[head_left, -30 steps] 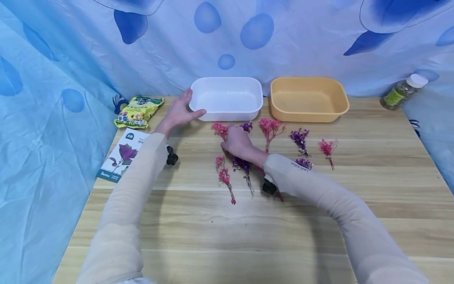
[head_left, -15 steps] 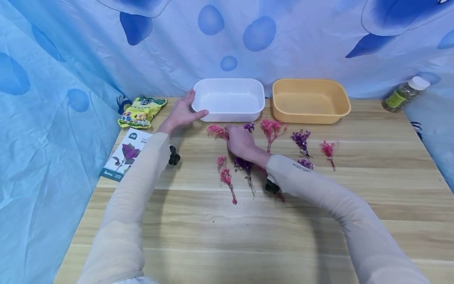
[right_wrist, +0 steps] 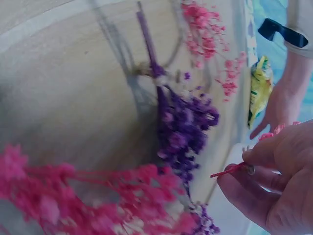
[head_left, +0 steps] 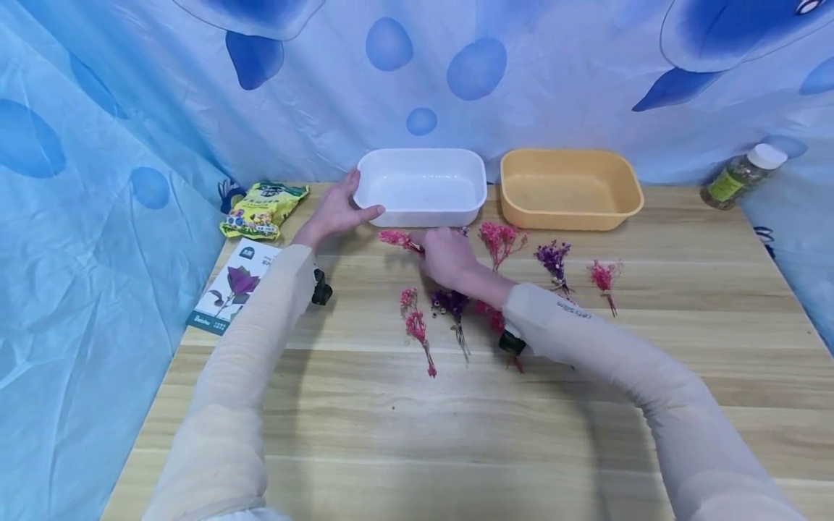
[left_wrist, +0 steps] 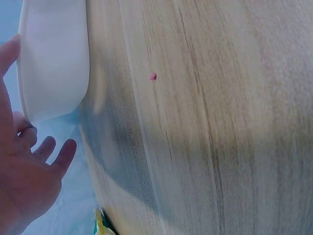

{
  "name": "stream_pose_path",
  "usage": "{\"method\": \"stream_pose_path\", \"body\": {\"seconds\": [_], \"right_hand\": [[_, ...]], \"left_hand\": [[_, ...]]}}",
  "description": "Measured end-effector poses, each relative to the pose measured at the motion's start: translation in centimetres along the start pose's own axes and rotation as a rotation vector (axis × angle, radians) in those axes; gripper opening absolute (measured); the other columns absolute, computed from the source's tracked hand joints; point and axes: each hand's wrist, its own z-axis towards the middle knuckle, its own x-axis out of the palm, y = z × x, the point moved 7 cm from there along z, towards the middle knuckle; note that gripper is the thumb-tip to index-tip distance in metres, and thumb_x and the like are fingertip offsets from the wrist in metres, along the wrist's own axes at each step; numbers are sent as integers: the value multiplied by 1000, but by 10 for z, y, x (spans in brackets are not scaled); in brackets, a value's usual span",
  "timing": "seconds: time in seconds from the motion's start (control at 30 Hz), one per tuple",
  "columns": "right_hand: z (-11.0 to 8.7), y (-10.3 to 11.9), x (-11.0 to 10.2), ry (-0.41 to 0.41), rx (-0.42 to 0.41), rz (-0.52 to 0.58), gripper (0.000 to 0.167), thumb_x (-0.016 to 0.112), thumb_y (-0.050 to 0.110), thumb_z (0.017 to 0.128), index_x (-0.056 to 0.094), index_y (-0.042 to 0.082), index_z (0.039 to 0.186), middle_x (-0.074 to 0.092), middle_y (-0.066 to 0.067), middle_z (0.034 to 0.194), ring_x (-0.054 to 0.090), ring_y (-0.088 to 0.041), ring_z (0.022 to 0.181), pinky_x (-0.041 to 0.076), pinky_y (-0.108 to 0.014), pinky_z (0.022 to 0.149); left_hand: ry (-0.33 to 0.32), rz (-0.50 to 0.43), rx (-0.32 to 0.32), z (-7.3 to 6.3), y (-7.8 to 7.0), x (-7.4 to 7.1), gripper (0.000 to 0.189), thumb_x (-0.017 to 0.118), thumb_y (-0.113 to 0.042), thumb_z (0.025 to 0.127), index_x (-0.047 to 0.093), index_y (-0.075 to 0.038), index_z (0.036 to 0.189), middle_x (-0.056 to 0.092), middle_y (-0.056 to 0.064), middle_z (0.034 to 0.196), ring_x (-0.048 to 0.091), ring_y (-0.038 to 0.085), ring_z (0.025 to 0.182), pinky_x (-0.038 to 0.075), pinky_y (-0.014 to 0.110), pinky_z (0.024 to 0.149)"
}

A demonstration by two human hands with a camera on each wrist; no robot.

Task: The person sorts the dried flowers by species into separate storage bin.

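Stretching forward across the wooden table [head_left: 365, 456], two pale sleeves [head_left: 228, 391] rise from the bottom of the head view, the left one climbing steeply, the right one slanting inward. At the far side a white tub [head_left: 426, 216] stands beside an orange tub [head_left: 573, 220]. Spread wide at the white tub's left end, the left hand [head_left: 335, 212] has its thumb at the near side and a finger at the far corner, holding that end between them; two other fingers stand clear of it. Nearer, among pink and purple flower bunches [head_left: 416, 327], is the right hand [head_left: 449, 257], its back upward. The pink sprig [head_left: 397, 239] it holds sits just before the white tub's near left part, fluffy blossoms pointing left; whether it touches the wood I cannot tell. Thumb and fingertips close on its thin reddish stem [right_wrist: 228, 170], pinching it beside a small tie [right_wrist: 250, 170].
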Motion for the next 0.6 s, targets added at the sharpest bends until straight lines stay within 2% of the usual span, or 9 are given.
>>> {"method": "stream_pose_path", "body": {"seconds": [0.13, 0.27, 0.4, 0.6], "right_hand": [[-3, -3, -13, 26, -4, 57, 46, 67, 1, 90, 64, 12, 134, 72, -13, 113, 57, -18, 56, 49, -27, 47], [-4, -9, -27, 50, 14, 122, 46, 68, 4, 92, 61, 11, 137, 71, -11, 118, 46, -13, 44, 40, -24, 40], [1, -13, -43, 39, 3, 129, 45, 66, 3, 93, 60, 8, 137, 72, -11, 114, 42, -10, 43, 35, -21, 40], [12, -20, -64, 5, -36, 106, 42, 65, 4, 93, 62, 6, 135, 73, -11, 112, 56, -17, 55, 35, -24, 47]], "left_hand": [[-11, -1, 11, 0, -2, -1, 106, 71, -51, 89, 6, -6, 159, 4, 13, 166, 6, 30, 151, 5, 44, 121], [-5, -14, -1, -1, 0, 1, 107, 71, -52, 89, 4, -6, 159, 2, 12, 166, 5, 29, 151, 4, 42, 121], [7, -20, -16, -1, 1, 2, 108, 70, -54, 89, 2, -6, 159, 0, 12, 166, 2, 26, 151, 3, 37, 121], [-2, -29, -18, -3, -2, 1, 108, 71, -52, 89, 4, -4, 159, 2, 13, 166, 3, 26, 151, 3, 37, 121]]}}
